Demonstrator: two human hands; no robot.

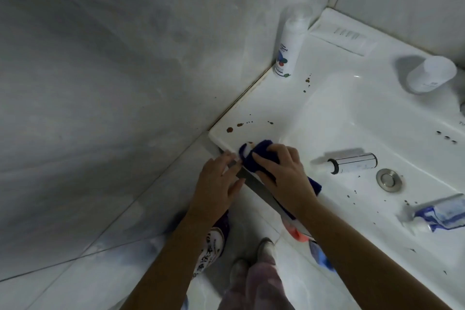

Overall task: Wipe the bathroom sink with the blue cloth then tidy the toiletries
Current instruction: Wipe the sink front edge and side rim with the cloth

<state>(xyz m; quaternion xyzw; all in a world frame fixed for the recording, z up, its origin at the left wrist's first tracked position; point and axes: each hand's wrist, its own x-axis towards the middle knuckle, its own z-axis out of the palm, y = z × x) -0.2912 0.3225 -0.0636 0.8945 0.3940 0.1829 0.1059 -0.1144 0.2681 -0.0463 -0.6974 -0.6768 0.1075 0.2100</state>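
Blue cloth (260, 156) bunched at the sink's (334, 108) near-left corner, right hand (281, 173) pressing down, grip closed over it. Left hand (216, 184) lies flat on the front edge, fingers spread, holding nothing. Brown spots (230, 129) sit just beyond the cloth, more speckle the basin. Risk ahead: a wide sweep could smear those drops rather than lift them, or knock the pump bottle (352, 162) and toothpaste tube (437, 214) lying loose in the basin towards the drain (388, 178).
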